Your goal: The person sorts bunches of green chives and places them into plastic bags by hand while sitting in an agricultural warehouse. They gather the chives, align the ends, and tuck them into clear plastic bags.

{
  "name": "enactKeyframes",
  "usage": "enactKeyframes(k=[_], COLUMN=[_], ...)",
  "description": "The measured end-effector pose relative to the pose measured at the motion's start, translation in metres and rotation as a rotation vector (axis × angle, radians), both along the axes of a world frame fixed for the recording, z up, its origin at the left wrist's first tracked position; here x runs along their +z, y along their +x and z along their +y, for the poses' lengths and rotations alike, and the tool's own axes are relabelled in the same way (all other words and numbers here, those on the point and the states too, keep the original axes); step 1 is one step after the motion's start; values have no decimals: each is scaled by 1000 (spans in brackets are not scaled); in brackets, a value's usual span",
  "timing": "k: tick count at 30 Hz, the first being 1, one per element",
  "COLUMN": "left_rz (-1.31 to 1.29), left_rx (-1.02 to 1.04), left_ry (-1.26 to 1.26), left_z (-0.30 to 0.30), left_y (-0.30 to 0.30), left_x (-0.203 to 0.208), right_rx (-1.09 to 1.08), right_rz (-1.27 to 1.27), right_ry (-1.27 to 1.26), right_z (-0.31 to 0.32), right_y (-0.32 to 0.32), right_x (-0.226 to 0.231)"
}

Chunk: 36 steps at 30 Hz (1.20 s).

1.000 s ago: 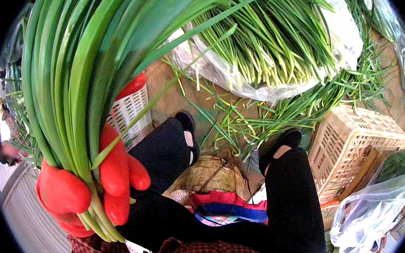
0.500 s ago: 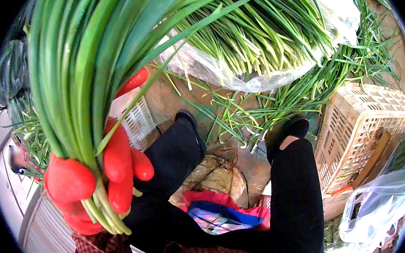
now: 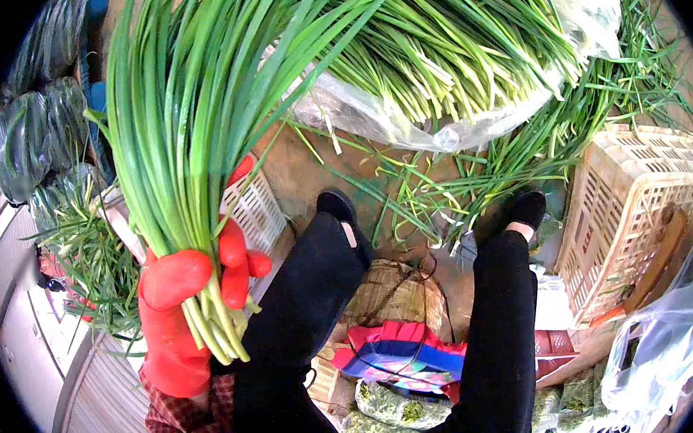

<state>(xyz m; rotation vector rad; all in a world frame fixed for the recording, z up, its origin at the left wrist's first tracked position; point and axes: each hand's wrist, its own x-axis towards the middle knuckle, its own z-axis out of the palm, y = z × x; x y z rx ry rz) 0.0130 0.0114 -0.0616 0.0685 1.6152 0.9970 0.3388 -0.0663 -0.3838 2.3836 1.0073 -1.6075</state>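
Observation:
My left hand [image 3: 175, 336], in a red rubber glove, is closed around a bunch of garlic chives [image 3: 170, 149]. The thumb lies across the front of the pale stems, and the fingers wrap them from the right. Stem ends poke out below the grip, while the long green leaves rise and fan toward the upper right. A bit of red [image 3: 240, 171] shows behind the leaves; I cannot tell what it belongs to. Nowhere in view is my right hand. Ahead, a large heap of garlic chives [image 3: 465, 69] rests on a clear plastic sheet [image 3: 392, 127].
Loose leaves [image 3: 474, 182] litter the floor around the heap. A beige plastic crate [image 3: 638, 193] stands at right, beside a clear plastic bag [image 3: 658, 347]. Behind my left leg is a white basket [image 3: 255, 211]. Bagged greens [image 3: 38, 127] sit at far left; colourful cloth [image 3: 406, 358] lies between my legs.
My left hand has lowered away from the camera and shifted slightly right in the picture, still gripping the bunch. More bagged greens show at left. The heap looks unchanged.

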Motion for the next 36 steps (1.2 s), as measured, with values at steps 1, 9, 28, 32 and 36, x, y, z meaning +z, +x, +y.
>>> enactKeyframes(k=[1, 9, 28, 32, 36], left_rz=[27, -257, -288, -60, -49], left_rx=[17, 0, 7, -32, -106], left_ry=[-20, 3, -45, -158, -130], left_z=[-6, -6, -71, -81, -98], left_y=[-3, 36, 84, 82, 80], left_x=[3, 20, 95, 75, 54], right_rx=[1, 15, 81, 70, 35], right_rz=[3, -6, 78, 58, 44], right_ry=[5, -9, -46, -33, -15], right_z=[3, 3, -40, -49, -54], right_y=[-4, -1, 21, 20, 20], right_x=[3, 50, 101, 81, 65])
